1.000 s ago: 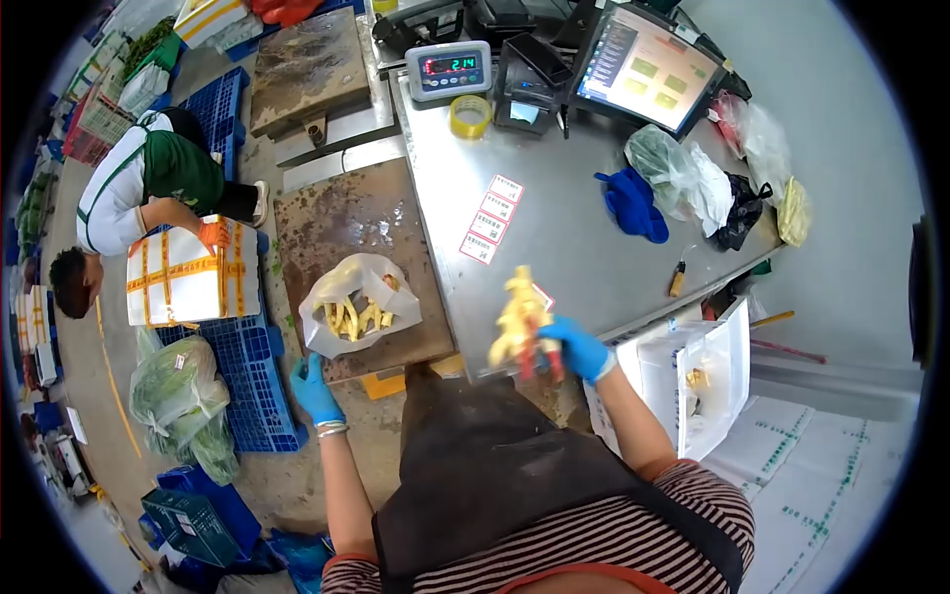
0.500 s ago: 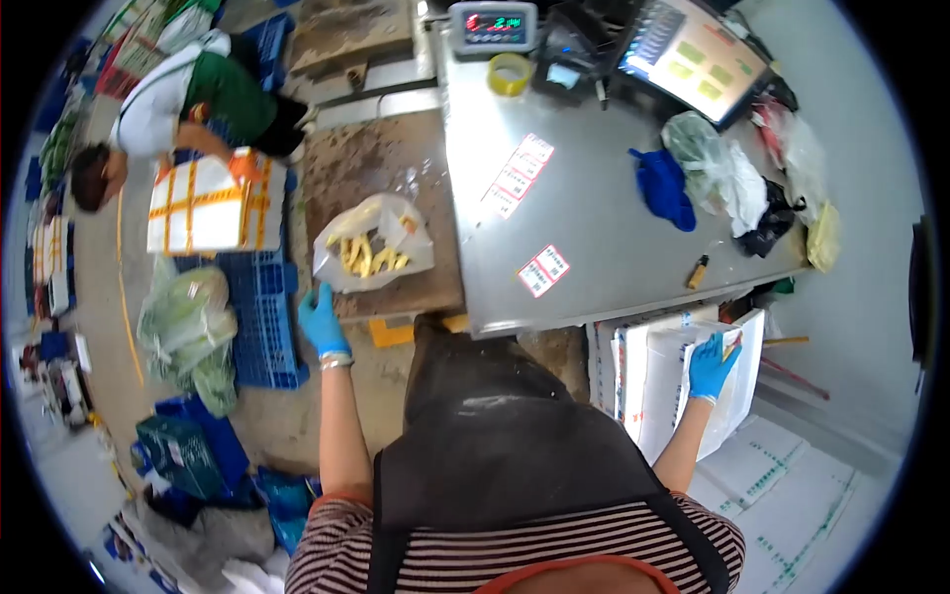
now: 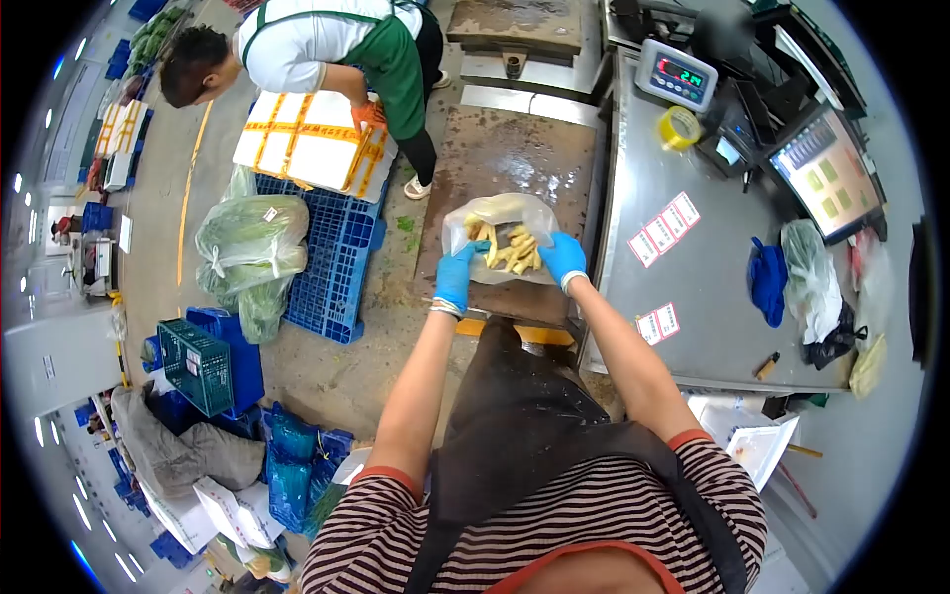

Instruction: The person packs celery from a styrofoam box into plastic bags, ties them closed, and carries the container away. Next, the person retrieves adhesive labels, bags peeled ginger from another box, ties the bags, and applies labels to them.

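An open clear plastic bag (image 3: 505,207) sits on the stained metal platform (image 3: 515,148) in front of me. Inside it lie several pale yellow, knobbly roots (image 3: 517,251) that look like ginger. My left hand (image 3: 456,278), in a blue glove, grips the bag's left rim, with its fingertips partly inside the opening. On the opposite side, my right hand (image 3: 565,257), also blue-gloved, is closed on the bag's right rim; some of its fingers are hidden behind the plastic.
Right of the platform stands a metal table with price labels (image 3: 664,230), yellow tape (image 3: 679,128), a scale display (image 3: 677,75) and a monitor (image 3: 827,174). To the left, a person bends over a white foam box (image 3: 312,139) on a blue pallet (image 3: 332,267), near bagged greens (image 3: 252,238).
My right hand has come from the white foam box at the right to the bag. My left hand has closed on the bag's left rim. The view has turned rightward.
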Available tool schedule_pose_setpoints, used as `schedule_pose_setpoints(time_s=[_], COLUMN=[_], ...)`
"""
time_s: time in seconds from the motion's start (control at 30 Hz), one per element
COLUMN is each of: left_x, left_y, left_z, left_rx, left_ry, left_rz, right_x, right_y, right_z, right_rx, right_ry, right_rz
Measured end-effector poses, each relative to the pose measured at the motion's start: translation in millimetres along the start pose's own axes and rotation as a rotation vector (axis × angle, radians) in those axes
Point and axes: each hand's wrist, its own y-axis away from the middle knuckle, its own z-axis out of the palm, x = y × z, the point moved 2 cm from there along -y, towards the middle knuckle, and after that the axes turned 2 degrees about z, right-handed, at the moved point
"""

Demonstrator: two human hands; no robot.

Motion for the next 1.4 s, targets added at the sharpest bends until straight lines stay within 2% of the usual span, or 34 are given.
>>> schedule_pose_setpoints(time_s=[0.03,0.13,0.17,0.2,0.23,0.3,0.33,0.37,0.4,0.47,0.53,0.57,0.6,0.63,0.67,0.73,0.77,0.83,0.87,0.9,0.97,1.0,1.1,1.13,1.23,1.27,1.37,1.4], left_x=[-0.3,14.1,36.8,77.4,112.6,130.5,138.0,147.9,161.3,177.0,191.0,200.3,197.1,195.7,176.3,137.7,157.4,149.4,140.3,131.0,96.1,87.1,75.2,75.8,78.0,46.0,24.8,-8.2], left_y=[-1.8,0.2,7.6,29.2,51.9,76.8,93.2,109.1,125.6,157.1,189.6,208.4,221.7,233.7,237.6,245.0,265.0,269.9,272.2,274.5,277.8,272.0,275.3,280.0,277.9,253.5,246.2,232.6], left_z=[-2.7,-35.2,-36.3,-25.8,-9.9,14.0,27.0,41.2,56.8,87.1,118.3,136.2,155.1,175.0,205.8,266.9,290.2,339.7,362.4,385.1,414.6,422.4,457.2,458.8,480.3,495.2,490.9,493.1], left_rx=[-0.117,-0.282,-0.382,-0.416,-0.438,-0.565,-0.582,-0.594,-0.667,-0.748,-0.789,-0.828,-0.921,-1.004,-0.988,-0.966,-0.989,-1.081,-1.095,-1.105,-1.05,-1.131,-1.275,-1.367,-1.435,-1.438,-1.28,-1.372], left_ry=[0.283,0.628,0.578,0.279,-0.025,0.061,-0.043,-0.153,-0.167,-0.247,-0.357,-0.403,-0.53,-0.655,-0.526,-0.277,-0.106,-0.29,-0.296,-0.301,-0.119,-0.161,-0.023,0.057,-0.332,-0.461,-0.654,-0.581], left_rz=[0.008,-0.131,-0.076,0.074,0.218,0.331,0.471,0.622,0.641,0.762,0.901,0.935,0.766,0.585,0.623,0.708,0.619,0.481,0.554,0.626,1.047,1.064,0.601,0.4,0.659,0.645,0.521,0.648], right_x=[-5.5,-59.7,-70.9,-75.6,-76.6,-101.4,-94.6,-100.7,-98.8,-81.1,-50.5,-41.4,-30.5,-19.7,-8.7,30.3,49.9,85.0,118.6,122.0,120.2,147.2,190.8,194.0,250.7,250.1,354.8,404.4], right_y=[-12.1,9.5,14.2,17.9,25.0,70.0,83.3,107.5,125.9,166.1,196.1,216.5,236.4,247.0,256.3,270.6,277.6,289.4,282.1,293.5,321.3,311.7,304.8,309.3,322.2,328.3,289.4,263.4], right_z=[5.7,-19.5,-42.0,-61.2,-88.5,-143.4,-161.6,-188.2,-206.9,-245.7,-274.1,-286.5,-298.1,-310.8,-322.1,-333.7,-339.3,-360.7,-359.9,-366.9,-379.9,-370.5,-365.0,-368.9,-385.3,-401.2,-384.9,-355.6], right_rx=[-0.157,-0.33,-0.308,-0.258,-0.303,-0.307,-0.246,-0.185,-0.16,-0.165,-0.06,-0.016,0.017,0.107,0.202,0.315,0.371,0.256,0.24,0.22,0.171,0.334,0.243,0.429,0.336,0.324,0.366,0.478], right_ry=[-0.078,-0.932,-0.874,-0.975,-0.971,-0.864,-0.56,-0.306,-0.198,-0.183,-0.307,-0.555,-0.801,-0.628,-0.459,-0.376,-0.334,-0.637,-0.477,-0.461,-0.429,-0.132,0.434,0.451,0.018,-0.016,-0.669,-0.585], right_rz=[0.092,-0.099,-0.225,-0.215,-0.352,-0.446,-0.619,-0.68,-0.782,-0.668,-0.684,-0.488,-0.275,-0.326,-0.366,-0.361,-0.355,-0.254,-0.262,-0.153,0.068,-0.173,-0.072,-0.206,-0.27,-0.182,0.182,0.184])
